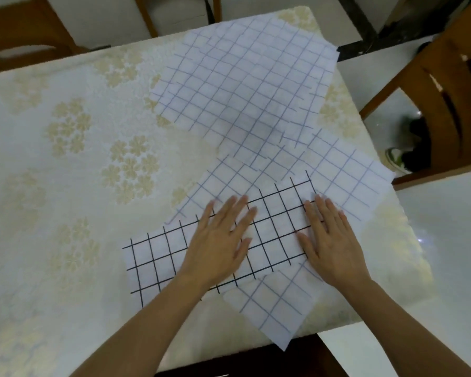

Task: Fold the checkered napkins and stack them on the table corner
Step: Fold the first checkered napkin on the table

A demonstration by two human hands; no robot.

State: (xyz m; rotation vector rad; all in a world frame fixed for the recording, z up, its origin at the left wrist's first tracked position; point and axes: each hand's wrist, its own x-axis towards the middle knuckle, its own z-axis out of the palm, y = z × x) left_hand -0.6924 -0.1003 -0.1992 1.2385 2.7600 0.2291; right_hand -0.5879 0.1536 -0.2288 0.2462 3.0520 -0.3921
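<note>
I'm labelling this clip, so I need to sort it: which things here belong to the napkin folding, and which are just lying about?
Job:
black-checked napkin, pressed flat by left hand and right hand
blue-checked napkin under it
far napkin, unfolded
table

Lying about:
chairs
shoe on the floor

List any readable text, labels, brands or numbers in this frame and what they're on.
None. No readable text anywhere in the head view.
The napkin with black grid lines under the left hand and right hand: grid lines only.
The faint-grid napkins: lines only.
The tablecloth: flower pattern, no lettering.
The chairs: no labels visible.
</note>
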